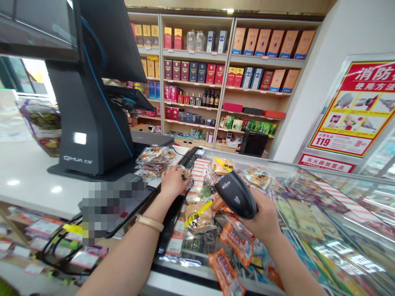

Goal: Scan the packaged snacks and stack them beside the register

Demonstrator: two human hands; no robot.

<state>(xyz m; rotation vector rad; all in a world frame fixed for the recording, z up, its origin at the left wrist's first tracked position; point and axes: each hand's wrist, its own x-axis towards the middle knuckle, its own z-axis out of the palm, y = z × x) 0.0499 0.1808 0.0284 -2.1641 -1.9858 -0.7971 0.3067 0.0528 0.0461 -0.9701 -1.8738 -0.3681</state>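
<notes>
My right hand (266, 214) is wrapped round the handle of a black barcode scanner (236, 193), held above the glass counter with its head pointing away to the left. My left hand (173, 181), with a bracelet at its wrist, has its fingers curled over a small clear snack packet (187, 176). Just beyond that hand, a pile of clear-wrapped biscuit packets (152, 158) lies on the white counter. Below the scanner sit a yellow-banded biscuit packet (199, 214) and several orange snack packets (237, 243). Another biscuit packet (256, 176) rests behind the scanner.
A large dark till with a screen (92, 119) stands on the white counter (27, 181) at left. A partly blurred device (114, 205) and cables are near my left forearm. The glass display counter (321, 197) extends right. Shelves of boxed goods (197, 72) line the back.
</notes>
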